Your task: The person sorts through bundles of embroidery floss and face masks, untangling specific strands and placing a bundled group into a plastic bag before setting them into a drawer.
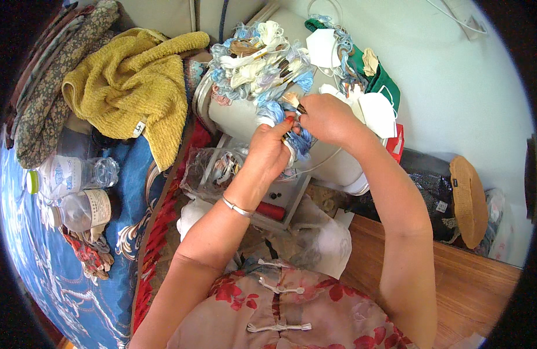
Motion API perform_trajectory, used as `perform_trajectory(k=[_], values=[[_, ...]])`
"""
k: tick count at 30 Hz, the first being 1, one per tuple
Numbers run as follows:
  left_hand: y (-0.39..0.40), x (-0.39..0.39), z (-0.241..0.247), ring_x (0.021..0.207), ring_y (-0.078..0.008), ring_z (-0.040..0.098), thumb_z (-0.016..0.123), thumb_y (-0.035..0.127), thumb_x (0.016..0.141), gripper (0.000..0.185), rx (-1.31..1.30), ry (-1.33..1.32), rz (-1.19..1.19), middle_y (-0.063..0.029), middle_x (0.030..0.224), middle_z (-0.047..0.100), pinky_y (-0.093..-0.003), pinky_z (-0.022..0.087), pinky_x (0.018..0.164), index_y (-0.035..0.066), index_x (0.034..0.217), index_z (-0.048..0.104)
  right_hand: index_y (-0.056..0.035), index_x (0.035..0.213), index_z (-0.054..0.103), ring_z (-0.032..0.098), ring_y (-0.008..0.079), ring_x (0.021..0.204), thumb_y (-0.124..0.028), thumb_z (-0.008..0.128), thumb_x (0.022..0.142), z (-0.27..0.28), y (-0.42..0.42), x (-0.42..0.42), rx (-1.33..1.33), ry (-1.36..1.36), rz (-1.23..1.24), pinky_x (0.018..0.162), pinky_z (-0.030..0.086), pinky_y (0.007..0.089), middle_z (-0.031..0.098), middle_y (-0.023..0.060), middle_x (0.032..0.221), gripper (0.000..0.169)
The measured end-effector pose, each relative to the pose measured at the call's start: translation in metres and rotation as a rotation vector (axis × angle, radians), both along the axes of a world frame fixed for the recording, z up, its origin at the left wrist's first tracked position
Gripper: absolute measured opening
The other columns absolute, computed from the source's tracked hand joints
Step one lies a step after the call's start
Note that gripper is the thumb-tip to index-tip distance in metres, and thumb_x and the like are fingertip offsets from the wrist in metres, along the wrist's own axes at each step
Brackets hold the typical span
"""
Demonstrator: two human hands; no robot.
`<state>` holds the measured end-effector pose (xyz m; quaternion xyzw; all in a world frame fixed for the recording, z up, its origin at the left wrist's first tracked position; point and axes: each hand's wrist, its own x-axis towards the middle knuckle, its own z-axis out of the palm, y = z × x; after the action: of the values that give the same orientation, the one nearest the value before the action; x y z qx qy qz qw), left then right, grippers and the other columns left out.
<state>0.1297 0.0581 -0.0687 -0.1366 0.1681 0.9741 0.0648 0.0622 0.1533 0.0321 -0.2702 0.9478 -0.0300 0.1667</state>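
My left hand grips a bundle of blue and white embroidery floss skeins near the middle of the view. Close against it on the right, my right hand pinches a peach skein with a dark paper band. Just beyond both hands, a large heap of white, pale blue and brown floss skeins lies on a light grey rounded surface. More bluish skeins hang at the back right beside white face masks. The fingertips of my right hand are partly hidden.
Below my hands stands an open grey drawer with a red spool. At left are a yellow towel, plastic bottles and a blue patterned cover. A black bag and a tan hat lie at right by a wooden surface.
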Motion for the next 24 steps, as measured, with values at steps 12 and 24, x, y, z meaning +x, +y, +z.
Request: perform_trajectory(k=[12,24], values=[[-0.003,0.007,0.01,0.091,-0.0179,0.058,0.053,0.015,0.086,0.023,-0.115,-0.023,0.011,-0.0094,0.1,0.059,-0.0314,0.048,0.079,-0.003,0.102,0.054,0.0,0.068,0.058,0.063,0.031,0.059,-0.01,0.053,0.071,-0.011,-0.016,0.041,-0.148,0.318,0.063,0.053,0.05,0.0406,0.061,0.0186,0.063,0.011],[-0.005,0.005,0.012,0.086,-0.0168,0.056,0.055,0.025,0.087,0.026,-0.026,-0.077,0.002,-0.0058,0.093,0.06,-0.0313,0.045,0.08,0.002,0.099,0.057,0.0055,0.081,0.056,0.061,0.0318,0.057,-0.009,0.051,0.075,-0.007,-0.014,0.059,-0.078,0.286,0.097,0.049,0.049,0.0402,0.061,0.0182,0.065,0.017]])
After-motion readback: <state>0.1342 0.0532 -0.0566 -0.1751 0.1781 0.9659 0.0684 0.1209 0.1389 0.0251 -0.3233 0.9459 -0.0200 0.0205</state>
